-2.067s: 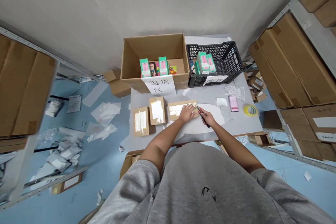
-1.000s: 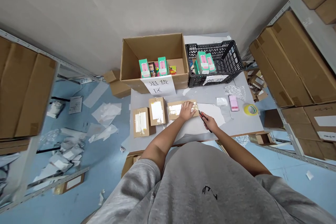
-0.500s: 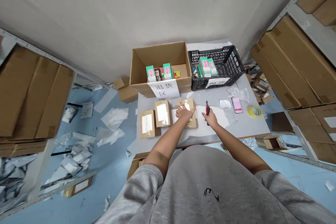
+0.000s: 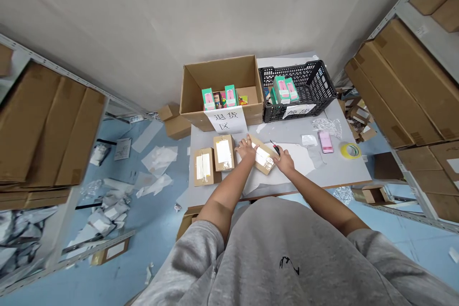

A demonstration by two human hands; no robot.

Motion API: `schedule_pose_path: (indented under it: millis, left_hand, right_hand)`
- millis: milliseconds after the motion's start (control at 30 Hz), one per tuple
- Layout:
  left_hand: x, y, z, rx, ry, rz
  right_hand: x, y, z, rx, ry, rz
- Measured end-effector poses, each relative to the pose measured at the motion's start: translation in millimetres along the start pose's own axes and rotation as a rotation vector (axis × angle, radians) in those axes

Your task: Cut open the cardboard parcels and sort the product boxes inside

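On the table (image 4: pixel 344 172), a carton (image 4: pixel 218 76) stands at the back, with a crate (image 4: pixel 315 76) just right of it. Before the carton, two parcels (image 4: pixel 224 153) lie left of a third parcel (image 4: pixel 263 160), which sits between the left hand (image 4: pixel 246 149) and right hand (image 4: pixel 285 160). A knife (image 4: pixel 274 146) is in the right hand. A tape roll (image 4: pixel 350 150) lies toward the table's right end.

The person wears a loose, short-sleeved grey top (image 4: pixel 276 258) with a small black marking (image 4: pixel 289 265) on the chest. The sleeves (image 4: pixel 195 263) end above the elbows, and the left hand (image 4: pixel 246 149) and right hand (image 4: pixel 285 161) are bare.

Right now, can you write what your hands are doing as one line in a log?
left hand: on taped cardboard parcel | right hand: holding box cutter
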State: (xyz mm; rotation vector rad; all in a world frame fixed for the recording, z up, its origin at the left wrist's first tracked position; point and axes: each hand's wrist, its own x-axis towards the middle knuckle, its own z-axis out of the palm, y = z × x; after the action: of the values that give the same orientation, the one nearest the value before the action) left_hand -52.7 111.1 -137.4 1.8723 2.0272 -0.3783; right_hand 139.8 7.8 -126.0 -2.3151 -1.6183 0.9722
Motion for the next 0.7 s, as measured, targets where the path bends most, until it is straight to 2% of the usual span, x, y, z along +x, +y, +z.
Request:
schedule_pose_path:
  millis: [67, 100, 133, 167, 267, 333, 367, 433, 500, 567, 700]
  left_hand:
    - [1.6, 6.0, 0.5, 0.005, -0.099, -0.139]
    - [2.4, 7.0, 0.6, 0.015, -0.126, -0.144]
    - [2.9, 6.3, 0.7, 0.034, -0.127, -0.093]
    - [3.0, 4.1, 0.9, 0.055, -0.107, 0.018]
    - [-0.6, -7.5, 3.3, 0.093, -0.042, 0.506]
    - [-6.1, -14.1, 7.2, 0.093, -0.021, 0.698]
    - [-9.4, -15.8, 9.8, 0.095, -0.004, 0.711]
    - [-16.6, -15.9, 15.7, 0.101, 0.045, 0.625]
    - [-23.3, -13.8, 21.4, 0.102, 0.079, 0.507]
    - [-28.5, -12.9, 25.4, 0.095, 0.091, 0.446]
    - [-34.1, -21.0, 27.1, 0.080, 0.086, 0.480]
  right_hand:
    - [0.5, 3.4, -3.3, -0.015, 0.042, 0.029]
    - [1.0, 5.9, -4.2, -0.001, 0.054, 0.055]
    - [1.5, 8.9, -4.2, 0.031, 0.054, 0.089]
    - [1.9, 12.1, -3.3, 0.077, 0.044, 0.127]
    - [1.6, 21.6, 5.0, 0.292, 0.019, 0.229]
    - [0.2, 27.0, 12.6, 0.445, 0.041, 0.263]
    - [-0.4, 29.4, 16.0, 0.505, 0.057, 0.267]
    - [-0.7, 33.3, 20.9, 0.575, 0.079, 0.254]
    - [1.7, 35.7, 22.6, 0.580, 0.091, 0.228]
    - [7.0, 36.1, 22.5, 0.537, 0.081, 0.216]
    - [21.0, 32.6, 22.7, 0.427, 0.031, 0.235]
